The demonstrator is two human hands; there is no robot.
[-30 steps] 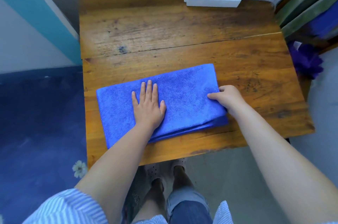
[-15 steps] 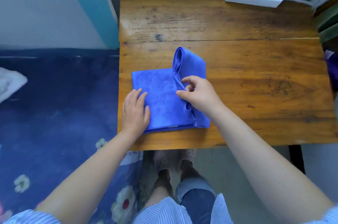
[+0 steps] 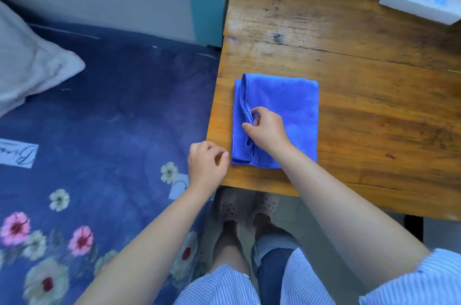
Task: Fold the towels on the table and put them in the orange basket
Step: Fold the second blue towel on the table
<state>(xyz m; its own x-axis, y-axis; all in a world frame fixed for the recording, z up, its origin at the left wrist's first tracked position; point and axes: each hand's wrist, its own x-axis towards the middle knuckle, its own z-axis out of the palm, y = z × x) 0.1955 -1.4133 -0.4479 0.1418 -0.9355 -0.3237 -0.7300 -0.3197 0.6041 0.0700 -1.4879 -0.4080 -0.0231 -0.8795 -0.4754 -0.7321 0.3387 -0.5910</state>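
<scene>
The towel [image 3: 287, 105], half-raised a moment ago, is now laid over into a compact square near the table [image 3: 374, 105] corner, its hem pinched by the right hand [image 3: 267, 130] while the left hand [image 3: 207, 165] (loosely curled, empty) is drawn off; basket unseen, transfer seems next.

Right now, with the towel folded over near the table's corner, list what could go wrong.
1. The right hand pinches only the stitched edge of the blue towel; the top layer sits short of the left side, so the fold could end up uneven.
2. The left hand hovers off the towel at the table edge, so nothing pins the lower layers; they could shift.
3. The towel lies close to the table's left edge and could slide off.
</scene>
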